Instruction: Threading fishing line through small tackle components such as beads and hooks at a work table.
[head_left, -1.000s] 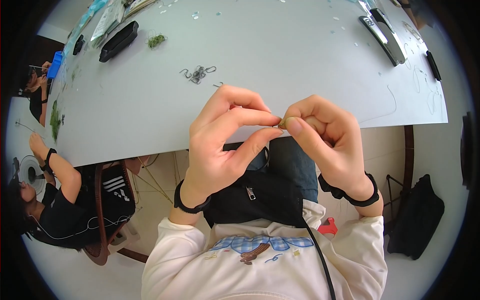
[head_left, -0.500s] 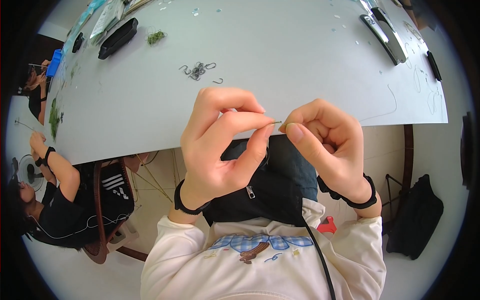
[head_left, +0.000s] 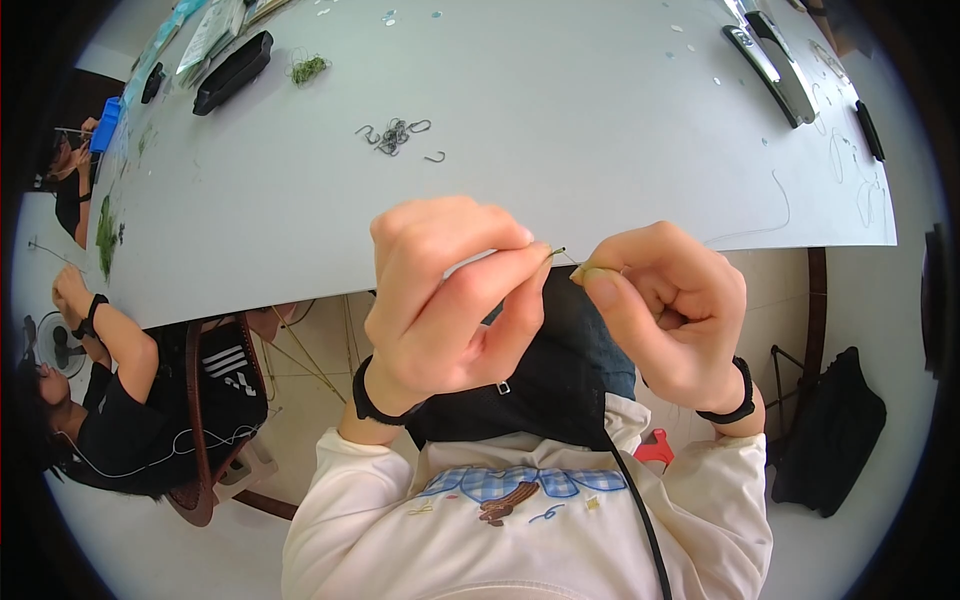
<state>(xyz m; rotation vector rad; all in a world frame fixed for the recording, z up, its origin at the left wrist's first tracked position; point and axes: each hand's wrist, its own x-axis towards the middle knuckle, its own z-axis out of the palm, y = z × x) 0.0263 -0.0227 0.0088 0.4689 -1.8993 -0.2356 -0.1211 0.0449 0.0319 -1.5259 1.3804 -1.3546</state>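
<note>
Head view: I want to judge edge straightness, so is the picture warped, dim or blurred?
Head view: fisheye bends the grey table edge, with a dark rim around; light is even and bright; left hand and right hand look sharp.

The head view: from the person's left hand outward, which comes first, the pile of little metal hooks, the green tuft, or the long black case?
From the left hand:
1. Metal hooks, on the table just beyond the hand.
2. Green tuft, farther up and left.
3. Black case, left of the tuft, farthest.

Left hand (head_left: 450,300) and right hand (head_left: 665,305) raised close together; fingertips pinched in a tight grip.
</note>
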